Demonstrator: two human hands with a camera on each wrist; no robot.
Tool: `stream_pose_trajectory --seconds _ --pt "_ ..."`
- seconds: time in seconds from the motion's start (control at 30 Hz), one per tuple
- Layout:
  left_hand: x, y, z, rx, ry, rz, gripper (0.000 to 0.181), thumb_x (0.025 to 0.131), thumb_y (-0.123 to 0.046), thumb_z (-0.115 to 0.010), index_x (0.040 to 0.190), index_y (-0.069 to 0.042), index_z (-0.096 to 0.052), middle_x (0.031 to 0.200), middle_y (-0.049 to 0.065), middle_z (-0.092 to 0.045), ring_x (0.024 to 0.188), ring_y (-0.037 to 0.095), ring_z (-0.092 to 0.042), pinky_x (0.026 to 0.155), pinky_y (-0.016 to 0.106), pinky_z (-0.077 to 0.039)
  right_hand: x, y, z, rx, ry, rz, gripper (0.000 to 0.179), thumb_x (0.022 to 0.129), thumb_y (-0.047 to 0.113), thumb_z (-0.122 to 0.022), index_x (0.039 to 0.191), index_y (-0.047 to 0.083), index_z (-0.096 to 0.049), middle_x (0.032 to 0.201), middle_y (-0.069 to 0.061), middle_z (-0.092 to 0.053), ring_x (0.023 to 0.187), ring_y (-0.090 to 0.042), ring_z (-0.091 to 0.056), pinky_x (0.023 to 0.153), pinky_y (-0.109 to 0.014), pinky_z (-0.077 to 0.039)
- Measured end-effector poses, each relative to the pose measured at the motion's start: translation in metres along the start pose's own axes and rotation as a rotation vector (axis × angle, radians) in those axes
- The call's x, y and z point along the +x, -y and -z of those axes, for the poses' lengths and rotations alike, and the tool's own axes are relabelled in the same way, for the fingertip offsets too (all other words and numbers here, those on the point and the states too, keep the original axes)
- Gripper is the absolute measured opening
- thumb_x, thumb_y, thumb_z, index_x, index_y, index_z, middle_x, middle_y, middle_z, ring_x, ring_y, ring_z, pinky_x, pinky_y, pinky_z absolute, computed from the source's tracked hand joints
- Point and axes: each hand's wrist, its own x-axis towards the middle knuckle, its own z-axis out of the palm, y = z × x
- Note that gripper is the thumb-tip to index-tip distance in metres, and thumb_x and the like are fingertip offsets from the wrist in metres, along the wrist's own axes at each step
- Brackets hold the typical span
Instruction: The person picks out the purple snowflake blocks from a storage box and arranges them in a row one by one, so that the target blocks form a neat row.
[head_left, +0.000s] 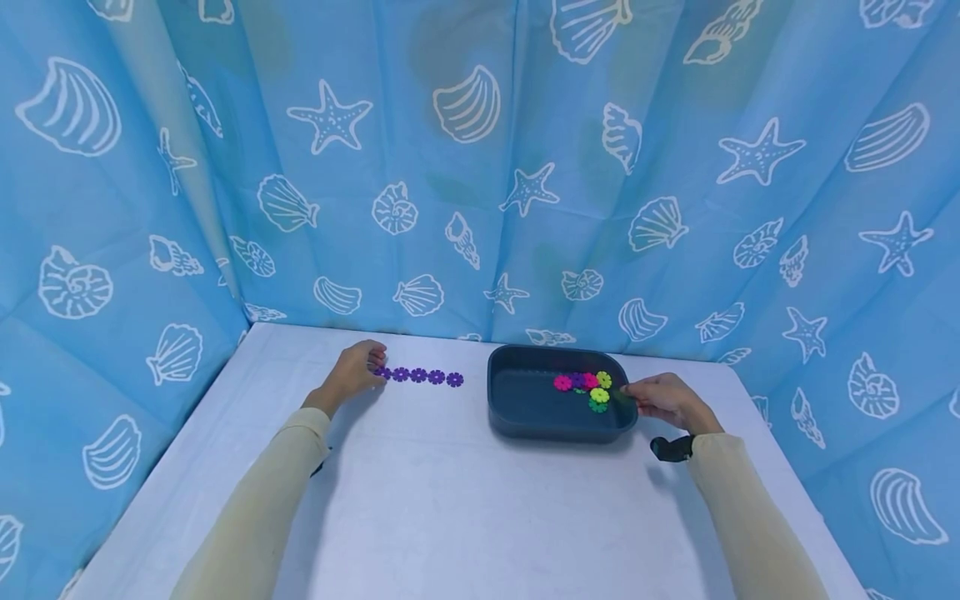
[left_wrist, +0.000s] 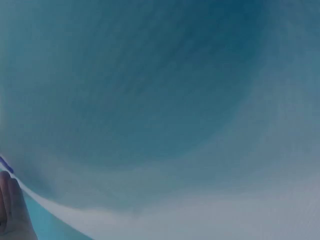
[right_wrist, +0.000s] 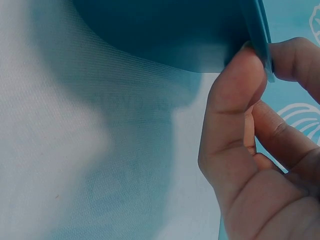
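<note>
My left hand (head_left: 354,371) is at the left end of a row of purple flower-shaped discs (head_left: 418,376), its thumb and fingers around the end disc. In the left wrist view only a few fingers (left_wrist: 14,200) show at the lower left corner, close to a sliver of purple. On the other side, my right hand (head_left: 669,400) pinches the right rim of a dark blue-grey bin (head_left: 517,429) between thumb and fingers. The right wrist view shows the thumb (right_wrist: 232,95) against the bin's wall. Inside the bin lie pink, purple, yellow and green flower discs (head_left: 599,395).
A white-covered table (head_left: 480,517) carries the bin and the purple row, with a gap between them. Blue curtains (head_left: 420,167) with white shells and starfish hang behind and at both sides. A dark band (head_left: 671,449) is on my right wrist.
</note>
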Motion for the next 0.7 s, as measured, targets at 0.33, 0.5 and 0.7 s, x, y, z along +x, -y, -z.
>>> stream_pose_trajectory --seconds 0.33,0.5,0.7 --pt "0.016 -0.053 -0.010 -0.087 -0.068 -0.176 0.053 0.084 -0.003 -0.075 0.131 0.003 -0.051 0.118 0.017 -0.060 0.115 0.030 -0.058 0.101 0.040 -0.046 0.000 0.000 0.001 -0.006 -0.005 0.006 0.045 0.096 0.020 -0.062 0.124 -0.014 -0.056 0.094 -0.014 -0.061 0.077 -0.020 -0.057 0.070 -0.027 -0.056" --pt "0.023 -0.098 -0.038 -0.145 -0.048 -0.292 0.052 0.083 -0.001 -0.075 0.130 0.003 -0.052 0.119 0.016 -0.060 0.112 0.027 -0.059 0.100 0.035 -0.047 0.000 -0.001 0.002 0.005 -0.006 0.005 0.045 0.096 0.020 -0.061 0.125 -0.015 -0.055 0.094 -0.014 -0.062 0.076 -0.019 -0.058 0.071 -0.027 -0.057" --pt "0.030 -0.142 -0.083 -0.210 -0.025 -0.387 0.047 0.083 0.001 -0.075 0.126 0.004 -0.056 0.114 0.015 -0.062 0.106 0.024 -0.061 0.096 0.031 -0.049 0.001 0.000 -0.001 0.006 -0.016 -0.003 0.045 0.096 0.020 -0.061 0.125 -0.014 -0.055 0.093 -0.013 -0.062 0.075 -0.018 -0.058 0.073 -0.029 -0.057"
